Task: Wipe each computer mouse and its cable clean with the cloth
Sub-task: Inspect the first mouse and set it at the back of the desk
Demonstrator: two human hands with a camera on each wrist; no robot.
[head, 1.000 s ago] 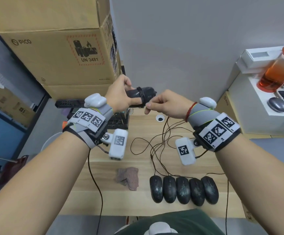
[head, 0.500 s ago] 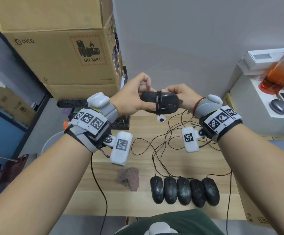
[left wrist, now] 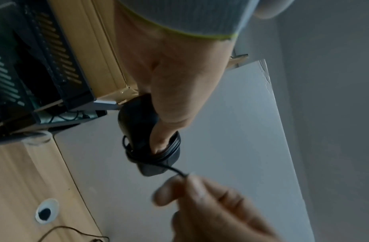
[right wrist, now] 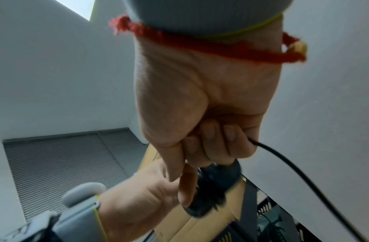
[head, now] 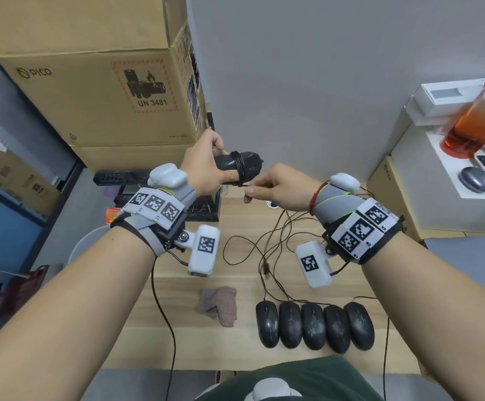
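My left hand (head: 206, 166) grips a black mouse (head: 245, 164) raised above the far end of the desk, with its cable wound several times round its middle. In the left wrist view my thumb presses the coils on the mouse (left wrist: 138, 124). My right hand (head: 276, 189) pinches the free cable (right wrist: 287, 162) just below and right of the mouse. The cable (head: 267, 250) hangs from that hand to the desk. A brownish cloth (head: 219, 303) lies crumpled on the wooden desk (head: 235, 351). Several black mice (head: 313, 325) lie in a row near the front edge.
Large cardboard boxes (head: 96, 82) stand at the back left, against a grey partition (head: 322, 82). A white unit at the right carries an orange bottle (head: 478, 120) and a silver mouse (head: 474, 179). Loose cables tangle across the desk's middle.
My right hand came off the mouse's right end and dropped below it, pinching the cable. The mouse tilted and shifted left in my left hand.
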